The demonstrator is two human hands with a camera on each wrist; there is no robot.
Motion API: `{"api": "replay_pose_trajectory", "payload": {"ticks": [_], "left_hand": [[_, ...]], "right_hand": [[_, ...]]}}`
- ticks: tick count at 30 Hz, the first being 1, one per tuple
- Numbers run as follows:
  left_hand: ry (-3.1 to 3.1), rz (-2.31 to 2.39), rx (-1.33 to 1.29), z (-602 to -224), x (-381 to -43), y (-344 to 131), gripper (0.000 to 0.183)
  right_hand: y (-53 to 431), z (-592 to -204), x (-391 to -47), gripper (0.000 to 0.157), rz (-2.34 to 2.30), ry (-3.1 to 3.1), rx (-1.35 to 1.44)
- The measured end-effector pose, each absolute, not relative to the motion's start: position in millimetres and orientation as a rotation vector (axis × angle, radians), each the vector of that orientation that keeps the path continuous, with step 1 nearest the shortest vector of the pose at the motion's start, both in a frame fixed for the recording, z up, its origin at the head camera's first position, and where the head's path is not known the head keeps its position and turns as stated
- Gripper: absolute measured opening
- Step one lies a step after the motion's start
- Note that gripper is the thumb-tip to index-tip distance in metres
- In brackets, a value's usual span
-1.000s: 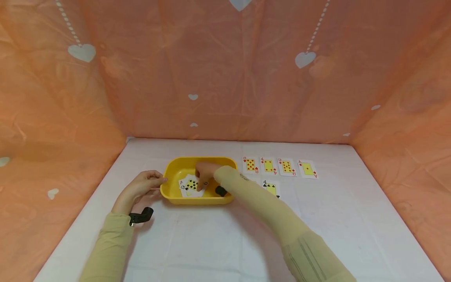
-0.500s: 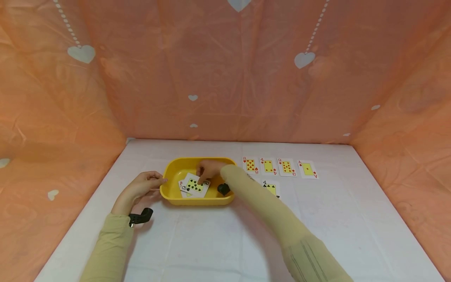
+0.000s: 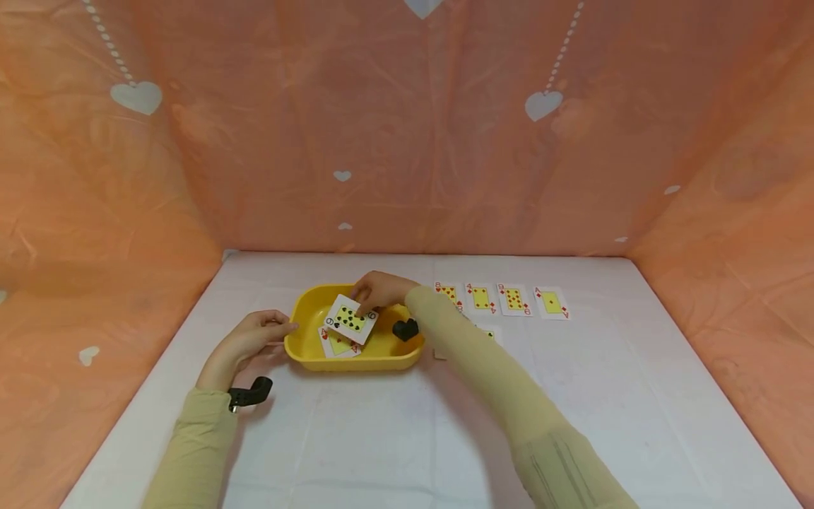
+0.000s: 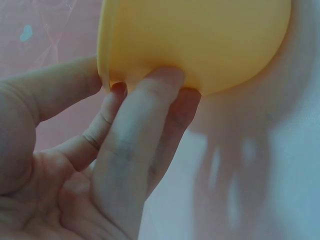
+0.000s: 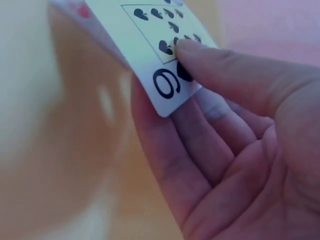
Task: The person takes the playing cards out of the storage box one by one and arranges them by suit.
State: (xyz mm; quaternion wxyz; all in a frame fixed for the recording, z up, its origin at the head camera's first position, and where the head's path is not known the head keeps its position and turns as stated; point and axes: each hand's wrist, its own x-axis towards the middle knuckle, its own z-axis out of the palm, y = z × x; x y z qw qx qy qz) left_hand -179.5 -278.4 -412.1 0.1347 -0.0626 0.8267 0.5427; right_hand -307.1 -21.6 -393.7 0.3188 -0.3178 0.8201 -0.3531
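Observation:
My right hand (image 3: 379,290) pinches a nine of spades playing card (image 3: 350,319) between thumb and fingers, tilted above the yellow plastic tub (image 3: 356,365). The right wrist view shows the thumb on the card's face and fingers behind it. Below it, a red heart card (image 3: 339,347) lies in the tub, partly covered. At the tub's left end, my left hand (image 3: 248,339) grips the rim. In the left wrist view, the fingers (image 4: 132,135) press the outer wall from beneath and the thumb is at the rim.
Right of the tub lies a face-up row: eight of hearts (image 3: 447,292), four of diamonds (image 3: 480,298), nine of diamonds (image 3: 514,300) and ace of diamonds (image 3: 552,303). My right forearm mostly hides cards in front of them. An orange cloth (image 3: 420,141) hangs behind the white table (image 3: 356,438).
My right hand has lifted the nine of spades off the heart card, up and slightly back, uncovering more of that card. The left hand stays at the tub's rim.

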Motion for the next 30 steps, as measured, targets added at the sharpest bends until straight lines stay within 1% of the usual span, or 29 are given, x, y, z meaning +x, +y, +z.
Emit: {"api": "replay_pose_trajectory", "payload": {"ticks": [8, 16, 19, 23, 30], "left_hand": [[2.375, 1.569, -0.172, -415, -182, -279, 0.042], [2.38, 1.56, -0.174, -411, -181, -282, 0.044], [2.362, 1.57, -0.163, -410, -180, -283, 0.044], [2.341, 1.609, -0.16, -409, -176, -286, 0.039], [2.336, 1.64, -0.162, -409, -176, -288, 0.035]], "right_hand": [[7, -370, -309, 0.034, -1.192, 1.995, -0.736], [60, -348, -307, 0.043, -1.421, 1.959, -0.702], [82, -347, -305, 0.042, -1.49, 1.964, -0.672], [105, -349, -302, 0.04, -1.561, 1.964, -0.634], [142, -363, -291, 0.041, -1.595, 2.001, -0.548]]}}
